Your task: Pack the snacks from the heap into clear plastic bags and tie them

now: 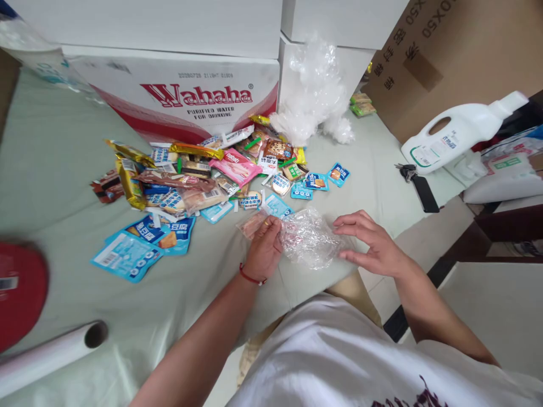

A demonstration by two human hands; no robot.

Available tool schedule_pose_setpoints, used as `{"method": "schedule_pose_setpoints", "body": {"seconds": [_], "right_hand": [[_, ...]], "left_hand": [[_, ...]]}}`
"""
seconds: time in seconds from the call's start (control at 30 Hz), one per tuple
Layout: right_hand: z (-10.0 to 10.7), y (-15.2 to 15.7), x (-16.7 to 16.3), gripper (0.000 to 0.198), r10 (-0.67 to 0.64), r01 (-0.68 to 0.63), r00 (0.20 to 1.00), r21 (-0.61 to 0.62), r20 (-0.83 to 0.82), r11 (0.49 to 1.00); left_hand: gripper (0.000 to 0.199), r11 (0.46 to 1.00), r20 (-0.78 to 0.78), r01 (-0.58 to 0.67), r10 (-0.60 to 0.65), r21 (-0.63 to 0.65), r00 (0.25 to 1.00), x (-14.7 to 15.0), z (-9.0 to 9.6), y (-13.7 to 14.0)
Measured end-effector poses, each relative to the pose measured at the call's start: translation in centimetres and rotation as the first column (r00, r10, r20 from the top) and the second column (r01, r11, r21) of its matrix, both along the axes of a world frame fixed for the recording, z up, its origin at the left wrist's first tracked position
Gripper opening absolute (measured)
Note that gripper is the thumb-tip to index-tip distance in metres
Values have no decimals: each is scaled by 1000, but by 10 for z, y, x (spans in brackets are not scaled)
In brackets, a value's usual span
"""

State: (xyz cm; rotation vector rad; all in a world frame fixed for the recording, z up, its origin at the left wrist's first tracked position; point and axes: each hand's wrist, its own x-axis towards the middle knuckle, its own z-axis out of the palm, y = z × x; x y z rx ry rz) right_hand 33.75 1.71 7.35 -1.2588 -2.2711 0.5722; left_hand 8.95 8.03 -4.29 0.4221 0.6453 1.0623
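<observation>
Crumpled clear plastic wrap (311, 240) spreads out between my two hands, low over the near edge of the cloth. My left hand (263, 249), with a red cord at its wrist, pinches the wrap's left side. A pinkish snack packet (250, 225) shows just behind those fingers; whether they hold it too I cannot tell. At the wrap's right edge my right hand (371, 243) has its fingers apart, close to or lightly touching the plastic. Beyond lies a pile of wrapped snacks (199, 175), with a pink wafer packet (236, 167) on it and several blue pouches (131, 254) around.
A Wahaha water carton (169, 96) stands behind the pile, beside a heap of crumpled clear plastic (311, 90). To the right are a white detergent bottle (458, 133), keys (408, 172) and a black phone-like object (424, 193). A white roll (51, 353) and red object (21, 294) lie left.
</observation>
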Motion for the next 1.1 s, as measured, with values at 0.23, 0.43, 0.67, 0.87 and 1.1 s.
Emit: {"method": "schedule_pose_setpoints", "body": {"seconds": [0.23, 0.43, 0.67, 0.87, 1.1], "right_hand": [[-25, -9, -16, 8, -55, 38, 995, -200, -78, 979], [-35, 0, -34, 36, -725, 297, 575, -729, -379, 616], [-27, 10, -47, 48, -871, 116, 282, -887, -401, 446], [-30, 17, -69, 51, -832, 224, 372, -830, -411, 510], [-42, 29, -88, 47, -717, 207, 529, -750, -454, 628]], "left_hand": [[33, 996, 38, -48, 51, -75, 998, -2, 0, 1], [39, 985, 98, 160, -165, 59, 981, -10, 8, -1], [30, 900, -234, 165, -73, 404, 970, -2, 3, -10], [49, 651, -533, 211, 347, 729, 771, 3, 5, -24], [18, 704, -580, 246, 282, 666, 764, 0, 7, -24]]}}
